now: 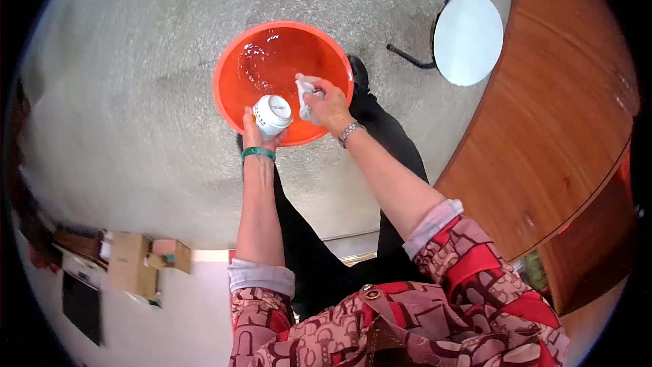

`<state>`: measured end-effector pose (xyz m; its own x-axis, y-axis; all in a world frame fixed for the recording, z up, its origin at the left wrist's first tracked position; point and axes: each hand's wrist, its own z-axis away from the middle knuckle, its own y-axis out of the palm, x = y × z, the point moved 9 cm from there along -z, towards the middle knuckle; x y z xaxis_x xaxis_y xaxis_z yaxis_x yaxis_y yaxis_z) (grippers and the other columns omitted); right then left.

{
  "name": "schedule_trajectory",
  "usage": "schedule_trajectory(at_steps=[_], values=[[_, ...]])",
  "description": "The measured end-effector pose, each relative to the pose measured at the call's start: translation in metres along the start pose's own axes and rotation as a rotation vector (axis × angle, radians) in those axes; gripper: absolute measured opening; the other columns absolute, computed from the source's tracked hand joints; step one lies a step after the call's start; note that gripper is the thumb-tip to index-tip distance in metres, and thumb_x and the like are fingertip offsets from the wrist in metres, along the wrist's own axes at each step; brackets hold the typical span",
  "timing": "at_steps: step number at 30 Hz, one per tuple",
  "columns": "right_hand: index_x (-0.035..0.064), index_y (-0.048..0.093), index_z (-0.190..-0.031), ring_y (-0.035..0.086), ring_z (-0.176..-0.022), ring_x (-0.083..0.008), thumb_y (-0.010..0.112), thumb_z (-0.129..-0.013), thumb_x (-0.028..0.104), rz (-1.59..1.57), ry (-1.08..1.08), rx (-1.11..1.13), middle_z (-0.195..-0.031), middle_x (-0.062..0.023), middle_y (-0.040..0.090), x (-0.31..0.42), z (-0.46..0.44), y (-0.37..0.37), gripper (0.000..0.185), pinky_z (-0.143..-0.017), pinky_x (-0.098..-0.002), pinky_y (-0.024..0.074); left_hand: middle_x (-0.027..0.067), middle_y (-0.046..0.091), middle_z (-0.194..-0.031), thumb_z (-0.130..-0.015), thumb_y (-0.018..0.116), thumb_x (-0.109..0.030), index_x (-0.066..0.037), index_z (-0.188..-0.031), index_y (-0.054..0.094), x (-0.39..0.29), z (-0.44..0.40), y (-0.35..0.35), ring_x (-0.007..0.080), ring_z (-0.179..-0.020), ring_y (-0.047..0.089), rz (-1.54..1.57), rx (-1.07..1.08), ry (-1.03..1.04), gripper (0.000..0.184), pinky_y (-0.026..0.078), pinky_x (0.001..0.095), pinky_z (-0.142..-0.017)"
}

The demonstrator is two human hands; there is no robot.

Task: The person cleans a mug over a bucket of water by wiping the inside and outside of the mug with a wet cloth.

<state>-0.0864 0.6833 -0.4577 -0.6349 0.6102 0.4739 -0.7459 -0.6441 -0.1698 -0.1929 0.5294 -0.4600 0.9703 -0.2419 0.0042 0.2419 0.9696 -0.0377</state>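
My left hand [254,133] is closed around a white cup [274,114], tilted so that its base with small dark print faces up. Small dark and orange marks show on the cup's side. In my right hand [331,107] a crumpled white cloth [308,104] is pinched between thumb and fingers, a short way right of the cup. Both hands are over the near part of an orange basin [225,105] with water [272,61] in it. The cup's mouth is hidden.
A round white-topped stool [468,39] with dark legs lies or stands at upper right, beside a large brown wooden table [543,109]. Cardboard boxes [129,261] and a dark flat panel [81,306] are at lower left. The grey floor [136,129] surrounds the basin.
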Motion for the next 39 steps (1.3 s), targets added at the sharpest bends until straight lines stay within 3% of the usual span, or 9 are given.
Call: schedule_trajectory(at_steps=[2,7,12,24,30,32,36,38,39], values=[[0.0031,0.058,-0.104,0.059,-0.093,-0.0269,0.062,-0.072,0.013,-0.032,-0.183,-0.118,-0.099,-0.0145,0.061,-0.009,-0.014,-0.012,0.033,-0.08,-0.0339,0.0456,0.006,0.058,-0.107,-0.088,0.023,-0.054,-0.017,-0.113,0.051,0.001,0.013,0.012,0.0275,-0.097,0.055,0.055,0.015,0.013,0.053,0.045,0.0439,-0.075],[0.0003,0.058,-0.102,0.06,-0.088,-0.0214,0.063,-0.073,0.014,0.085,0.173,-0.062,-0.096,-0.0136,0.061,-0.008,-0.018,-0.022,0.033,-0.076,-0.0312,0.0467,0.0066,0.056,-0.112,-0.086,0.028,-0.054,-0.017,-0.116,0.05,0.017,0.001,0.015,0.0281,-0.101,0.053,0.235,0.047,0.008,0.052,0.043,0.0458,-0.078],[-0.0013,0.058,-0.098,0.06,-0.08,-0.0228,0.067,-0.07,0.02,0.268,0.082,-0.004,-0.086,-0.0155,0.062,-0.016,-0.044,-0.006,0.037,-0.069,-0.0332,0.0476,0.002,0.058,-0.106,-0.079,0.046,-0.05,-0.021,-0.109,0.052,0.033,-0.016,0.008,0.0235,-0.098,0.054,0.437,0.073,-0.022,0.043,0.04,0.0488,-0.079],[0.002,0.059,-0.098,0.06,-0.088,-0.0312,0.067,-0.068,0.023,0.926,-0.241,0.309,-0.09,-0.0201,0.062,0.062,-0.092,0.039,0.038,-0.077,-0.038,0.0467,0.0012,0.056,-0.113,-0.078,0.04,-0.047,-0.02,-0.113,0.05,0.03,-0.015,0.013,0.0235,-0.103,0.052,0.752,0.061,0.074,0.045,0.04,0.0463,-0.081],[0.002,0.058,-0.101,0.06,-0.091,-0.0263,0.065,-0.07,0.017,0.768,-0.272,0.478,-0.099,-0.0176,0.061,0.072,-0.103,0.061,0.036,-0.079,-0.0331,0.0465,0.0034,0.059,-0.104,-0.081,0.042,-0.045,-0.016,-0.107,0.054,0.032,-0.019,0.018,0.0222,-0.094,0.057,0.868,-0.015,0.196,0.041,0.044,0.0386,-0.073],[0.0019,0.056,-0.106,0.06,-0.093,-0.0247,0.065,-0.07,0.016,0.516,-0.454,0.585,-0.101,-0.0157,0.061,0.067,-0.102,0.075,0.04,-0.08,-0.0317,0.0462,0.0026,0.059,-0.107,-0.08,0.041,-0.047,-0.015,-0.112,0.052,0.038,-0.03,0.012,0.0212,-0.098,0.055,0.814,-0.105,0.224,0.047,0.045,0.0431,-0.073],[0.0035,0.052,-0.112,0.059,-0.094,-0.0274,0.063,-0.071,0.012,0.754,-0.463,0.755,-0.1,-0.016,0.061,0.068,-0.089,0.094,0.044,-0.082,-0.0319,0.0456,0.0023,0.06,-0.093,-0.077,0.06,-0.04,-0.017,-0.096,0.059,0.057,-0.073,0.011,0.0136,-0.082,0.057,0.581,-0.212,0.289,0.031,0.045,0.0336,-0.062],[0.0053,0.045,-0.12,0.049,-0.108,-0.0218,0.059,-0.076,0.002,0.931,-0.537,0.869,-0.11,-0.0146,0.057,0.067,-0.075,0.111,0.046,-0.09,-0.0297,0.0405,0.0054,0.057,-0.093,-0.078,0.062,-0.036,-0.014,-0.092,0.063,0.06,-0.089,0.014,0.0144,-0.087,0.055,0.584,-0.239,0.291,0.027,0.045,0.0331,-0.067],[0.0068,0.043,-0.122,0.045,-0.111,-0.0281,0.059,-0.074,0.003,1.27,-0.809,0.964,-0.107,-0.0167,0.057,0.067,-0.055,0.125,0.05,-0.09,-0.0341,0.0399,0.0071,0.056,-0.095,-0.079,0.061,-0.034,-0.011,-0.093,0.063,0.048,-0.093,0.01,0.0167,-0.091,0.054,0.317,-0.268,0.427,0.027,0.044,0.0334,-0.072]])
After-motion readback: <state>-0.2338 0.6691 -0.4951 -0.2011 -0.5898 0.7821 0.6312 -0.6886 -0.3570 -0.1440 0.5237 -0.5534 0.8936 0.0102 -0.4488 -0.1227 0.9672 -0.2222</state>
